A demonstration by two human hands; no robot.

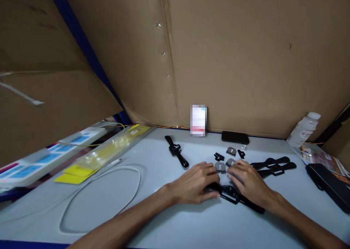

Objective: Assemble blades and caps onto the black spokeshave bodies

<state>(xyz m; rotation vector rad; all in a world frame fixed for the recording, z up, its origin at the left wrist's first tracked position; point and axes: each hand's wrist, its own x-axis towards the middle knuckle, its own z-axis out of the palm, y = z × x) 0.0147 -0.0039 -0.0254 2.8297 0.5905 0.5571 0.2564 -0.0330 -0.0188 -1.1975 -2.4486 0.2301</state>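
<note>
Near the front of the desk lies a black spokeshave body, its flat opening facing up. My left hand is closed around its left handle. My right hand reaches over the right handle, fingers bent and closed at the edge of a grey spokeshave blade; the fingertips are partly hidden. Beside it are another grey blade and a third blade. Two small black caps, a left cap and a right cap, lie among them, with small silvery screws behind.
An assembled spokeshave lies to the left, more black bodies to the right. At the back are a lit phone and a dark phone. A bottle, black case, white cable and yellow-backed plastic packaging flank the work area.
</note>
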